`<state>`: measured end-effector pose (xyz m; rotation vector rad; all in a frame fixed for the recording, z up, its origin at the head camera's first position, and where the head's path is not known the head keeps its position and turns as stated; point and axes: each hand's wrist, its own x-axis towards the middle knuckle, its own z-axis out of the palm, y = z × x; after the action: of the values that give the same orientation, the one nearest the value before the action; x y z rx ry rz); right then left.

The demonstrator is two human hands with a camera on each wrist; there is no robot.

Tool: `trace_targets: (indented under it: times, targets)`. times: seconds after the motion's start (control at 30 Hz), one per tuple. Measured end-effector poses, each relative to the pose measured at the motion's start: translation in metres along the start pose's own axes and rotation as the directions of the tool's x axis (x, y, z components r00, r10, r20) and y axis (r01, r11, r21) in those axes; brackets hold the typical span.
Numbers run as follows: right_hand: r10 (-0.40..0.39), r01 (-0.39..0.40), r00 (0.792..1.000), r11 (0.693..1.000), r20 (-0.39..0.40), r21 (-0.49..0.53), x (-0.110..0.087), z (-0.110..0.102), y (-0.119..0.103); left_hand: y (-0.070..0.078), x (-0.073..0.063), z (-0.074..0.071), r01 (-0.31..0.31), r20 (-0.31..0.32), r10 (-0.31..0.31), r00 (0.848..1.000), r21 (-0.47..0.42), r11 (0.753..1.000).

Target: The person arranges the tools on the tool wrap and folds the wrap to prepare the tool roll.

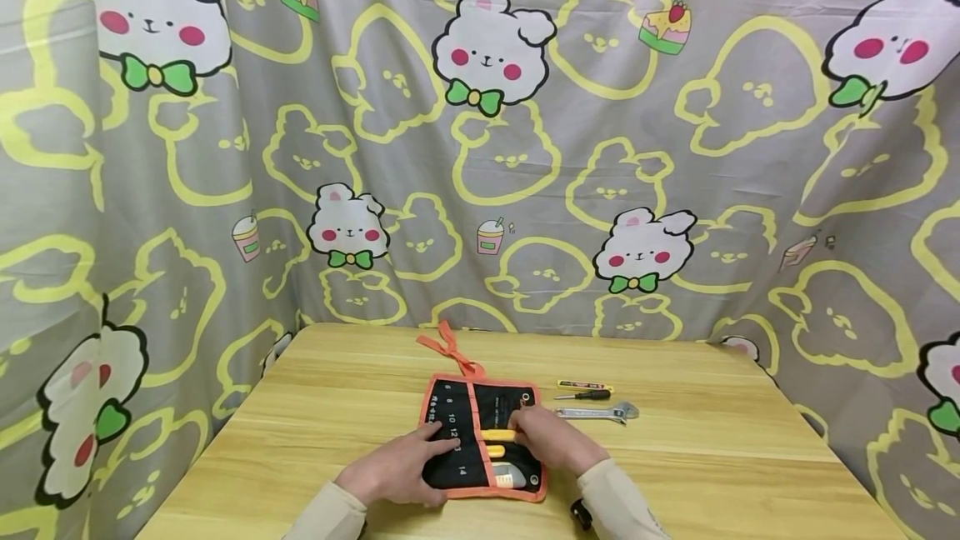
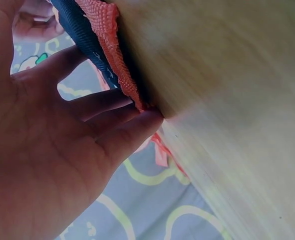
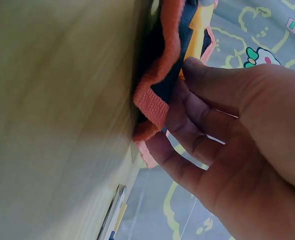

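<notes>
A black tool pouch [image 1: 456, 473] with orange trim and numbered pockets lies unrolled on the table. My left hand [image 1: 401, 461] rests on its left side with fingers extended; in the left wrist view, fingertips [image 2: 150, 117] touch the orange edge. My right hand [image 1: 553, 438] pinches the end of a yellow-handled tool [image 1: 498, 435] in a pocket. In the right wrist view, the thumb lies against the yellow handle [image 3: 195, 45], while other fingers touch the pouch's edge. Below it in the pouch sit another yellow tool [image 1: 495, 451] and a silver-grey tool [image 1: 512, 476], kind unclear.
Right of the pouch lie an adjustable wrench [image 1: 600, 412], a black-handled screwdriver [image 1: 588, 395] and a slim yellow-and-red item [image 1: 585, 385]. Orange ties [image 1: 453, 348] stretch behind the pouch. A patterned curtain [image 1: 495, 148] encloses the wooden table [image 1: 712, 440] at the back and sides.
</notes>
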<state>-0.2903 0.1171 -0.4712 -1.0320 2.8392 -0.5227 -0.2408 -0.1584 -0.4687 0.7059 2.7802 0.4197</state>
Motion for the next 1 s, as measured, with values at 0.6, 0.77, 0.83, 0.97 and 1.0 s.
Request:
trace_targets:
  times: [0.6,0.77,0.83,0.97,1.0]
  targets:
    - [-0.004,0.006,1.000,0.994,-0.025,0.108,-0.0017,-0.0012,0.0074,0.0007,0.0009,0.0006,-0.008,-0.008,0.008,1.000,-0.012,1.000]
    - [-0.011,0.013,0.999,0.998,-0.036,0.068,-0.0017,-0.0009,0.0068,0.0016,0.0000,0.0000,0.002,-0.005,-0.002,1.000,-0.004,1.000]
    - [-0.015,0.017,0.999,0.998,-0.045,0.053,-0.0013,-0.0004,0.0058,0.0018,-0.0004,-0.0001,0.001,-0.007,-0.001,1.000,-0.004,1.000]
    - [-0.032,0.032,0.997,0.999,-0.070,0.010,-0.0003,0.0004,0.0045,0.0016,-0.0010,0.0002,-0.007,-0.015,0.007,1.000,-0.009,1.000]
    - [-0.038,0.038,0.996,0.999,-0.075,0.000,-0.0001,0.0008,0.0043,0.0015,-0.0010,0.0003,-0.010,-0.016,0.010,1.000,-0.009,1.000]
